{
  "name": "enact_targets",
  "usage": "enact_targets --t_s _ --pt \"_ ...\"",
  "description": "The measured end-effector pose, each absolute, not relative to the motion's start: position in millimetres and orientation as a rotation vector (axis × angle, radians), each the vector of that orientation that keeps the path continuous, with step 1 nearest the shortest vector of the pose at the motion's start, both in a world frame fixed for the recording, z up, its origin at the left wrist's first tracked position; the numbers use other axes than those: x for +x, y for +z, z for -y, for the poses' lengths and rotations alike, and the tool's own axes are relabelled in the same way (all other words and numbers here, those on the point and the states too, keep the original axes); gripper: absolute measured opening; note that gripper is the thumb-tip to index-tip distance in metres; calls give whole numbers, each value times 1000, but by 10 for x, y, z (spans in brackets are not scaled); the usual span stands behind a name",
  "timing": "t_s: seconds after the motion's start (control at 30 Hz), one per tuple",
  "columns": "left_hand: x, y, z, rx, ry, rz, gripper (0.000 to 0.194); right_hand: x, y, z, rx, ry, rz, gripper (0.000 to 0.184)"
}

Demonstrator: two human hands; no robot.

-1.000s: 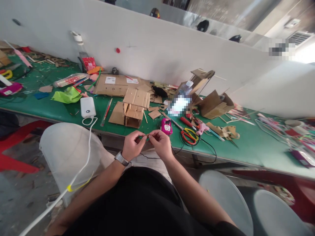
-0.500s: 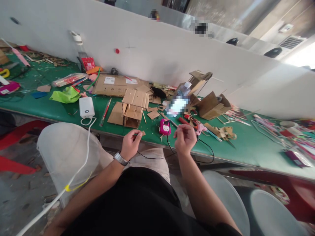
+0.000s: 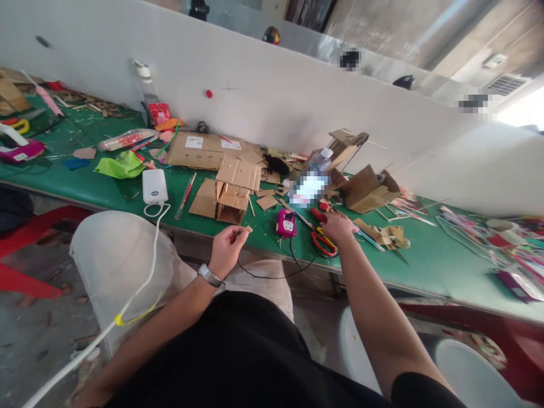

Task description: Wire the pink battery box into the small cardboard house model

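Observation:
My left hand (image 3: 227,247) is closed in a pinch on a small cardboard piece (image 3: 249,229) just off the table's front edge. Reaching over the table, my right hand (image 3: 339,228) is among tools; its fingertips are too unclear to tell whether they grip anything. Right below it are the red and yellow handles of scissors (image 3: 325,247). A pink tool (image 3: 353,226), partly hidden, lies beside the hand. To its left sits a magenta socket block (image 3: 286,223) with a black cord. A cardboard box structure (image 3: 233,190) stands beyond my left hand.
Behind the socket block a bright-screened phone (image 3: 306,190) leans by a plastic bottle (image 3: 325,156). An open cardboard box (image 3: 370,190) stands at right. A white power bank (image 3: 154,187) trails its cable across my leg. Flat cardboard (image 3: 199,152) lies near the partition (image 3: 255,96).
My right hand has moved forward and right, from above the table edge down to the tools. The scissors handles have come into view. My left hand still pinches the cardboard piece.

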State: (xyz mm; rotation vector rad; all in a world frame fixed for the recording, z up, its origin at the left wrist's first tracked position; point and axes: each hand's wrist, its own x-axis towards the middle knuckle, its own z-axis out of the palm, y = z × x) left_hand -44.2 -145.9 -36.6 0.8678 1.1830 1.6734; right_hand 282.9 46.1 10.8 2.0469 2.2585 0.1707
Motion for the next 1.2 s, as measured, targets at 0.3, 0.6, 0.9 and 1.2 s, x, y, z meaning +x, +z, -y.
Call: enact_targets --t_s 0.3,0.6,0.9,1.2 --pt "-478 -342 1450 824 1660 -1094 35 2728 519 -64 2810 -172 -2652 44" --pt "-492 -366 1465 755 1650 -1171 33 1422 647 1145 1877 -1576 -3354 28" --pt "-461 -290 1500 778 1706 -1190 36 1102 506 1266 1831 -2131 -3129 31" --pt "-465 -277 1534 839 1728 -1160 36 1090 491 1273 1870 -1671 -3372 24"
